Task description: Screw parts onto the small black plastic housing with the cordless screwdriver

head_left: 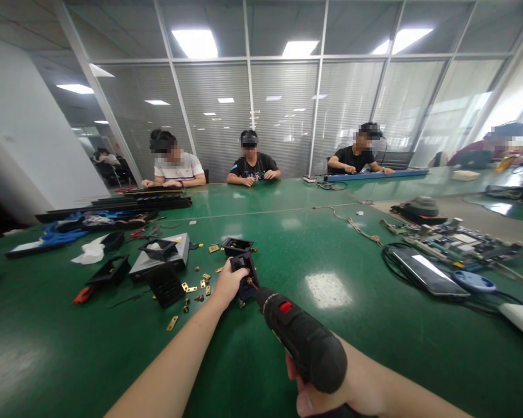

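My left hand (229, 283) is closed on a small black plastic housing (246, 268), holding it on the green table. In my right hand (318, 395) is a black cordless drill (303, 337) with a red switch on top; my fingers wrap its grip. The drill's bit points up and left and meets the housing near my left thumb. Whether it sits in a screw there I cannot make out. Just behind lies another black housing (239, 247). Several brass plates (189, 288) and small screws (186, 306) are scattered left of my left hand.
Left are more black housings (165, 284), a grey metal box (181, 255) and an orange-tipped tool (83, 295). Right lie a phone (427, 273), a coiled black cable (394, 261) and a circuit board (466, 241). Several people sit across the green table (283, 232).
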Demonstrator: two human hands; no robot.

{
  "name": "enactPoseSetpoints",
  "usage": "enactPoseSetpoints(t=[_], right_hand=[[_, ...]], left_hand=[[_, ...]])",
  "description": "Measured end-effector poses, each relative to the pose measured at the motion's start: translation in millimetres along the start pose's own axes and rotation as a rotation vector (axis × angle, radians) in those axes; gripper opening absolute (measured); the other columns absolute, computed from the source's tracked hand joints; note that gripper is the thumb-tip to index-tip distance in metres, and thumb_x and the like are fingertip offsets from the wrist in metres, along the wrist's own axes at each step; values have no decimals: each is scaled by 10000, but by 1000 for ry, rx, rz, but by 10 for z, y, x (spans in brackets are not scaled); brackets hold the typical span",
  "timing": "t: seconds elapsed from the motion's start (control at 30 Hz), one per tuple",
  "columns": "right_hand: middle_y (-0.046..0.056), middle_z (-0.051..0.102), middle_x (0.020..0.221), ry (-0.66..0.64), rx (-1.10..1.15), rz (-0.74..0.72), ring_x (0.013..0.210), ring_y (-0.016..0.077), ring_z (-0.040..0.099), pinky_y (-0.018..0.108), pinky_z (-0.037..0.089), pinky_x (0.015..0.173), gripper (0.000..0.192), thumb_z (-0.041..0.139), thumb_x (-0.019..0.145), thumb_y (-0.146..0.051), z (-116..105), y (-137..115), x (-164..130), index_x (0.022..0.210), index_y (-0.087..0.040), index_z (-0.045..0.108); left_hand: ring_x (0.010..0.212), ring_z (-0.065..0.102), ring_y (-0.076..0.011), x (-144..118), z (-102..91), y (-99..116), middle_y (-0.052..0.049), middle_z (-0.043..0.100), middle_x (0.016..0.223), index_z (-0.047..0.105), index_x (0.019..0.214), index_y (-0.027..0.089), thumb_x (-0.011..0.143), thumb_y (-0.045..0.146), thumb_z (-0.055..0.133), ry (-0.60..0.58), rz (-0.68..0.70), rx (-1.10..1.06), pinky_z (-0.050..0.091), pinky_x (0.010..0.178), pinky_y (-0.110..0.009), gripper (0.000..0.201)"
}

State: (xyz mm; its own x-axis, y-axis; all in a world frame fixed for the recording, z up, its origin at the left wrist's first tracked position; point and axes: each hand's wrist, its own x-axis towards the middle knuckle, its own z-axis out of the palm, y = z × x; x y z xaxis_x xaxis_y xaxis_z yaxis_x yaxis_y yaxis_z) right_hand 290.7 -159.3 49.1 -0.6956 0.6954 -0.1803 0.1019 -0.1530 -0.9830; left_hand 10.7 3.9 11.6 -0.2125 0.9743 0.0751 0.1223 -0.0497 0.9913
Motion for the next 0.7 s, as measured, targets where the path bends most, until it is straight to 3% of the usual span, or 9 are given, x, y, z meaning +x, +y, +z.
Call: enactPoseSetpoints(t=[0.27,0.43,0.7], right_hand=[[-19,673,794,9,-54,-43,710,139,565,274,402,622,559,1111,583,-447,22,-204,-12,776,-182,657],[-33,659,764,3,-41,-38,689,131,546,271,397,616,582,1115,557,-457,16,-167,-14,763,-194,638],[-5,712,798,45,-32,-33,712,151,606,258,457,626,578,1127,539,-437,2,-149,-17,887,-167,753]], left_hand=[[867,732,-281,6,0,-1,-40,759,906,681,1009,222,650,402,780,-8,-23,3,603,897,-458,414],[860,724,-282,3,16,14,-40,755,914,675,1012,221,619,398,788,-4,-42,-27,602,913,-476,445],[869,745,-288,24,11,-16,-39,762,887,680,1002,220,627,372,800,-7,-38,-55,620,925,-479,422]])
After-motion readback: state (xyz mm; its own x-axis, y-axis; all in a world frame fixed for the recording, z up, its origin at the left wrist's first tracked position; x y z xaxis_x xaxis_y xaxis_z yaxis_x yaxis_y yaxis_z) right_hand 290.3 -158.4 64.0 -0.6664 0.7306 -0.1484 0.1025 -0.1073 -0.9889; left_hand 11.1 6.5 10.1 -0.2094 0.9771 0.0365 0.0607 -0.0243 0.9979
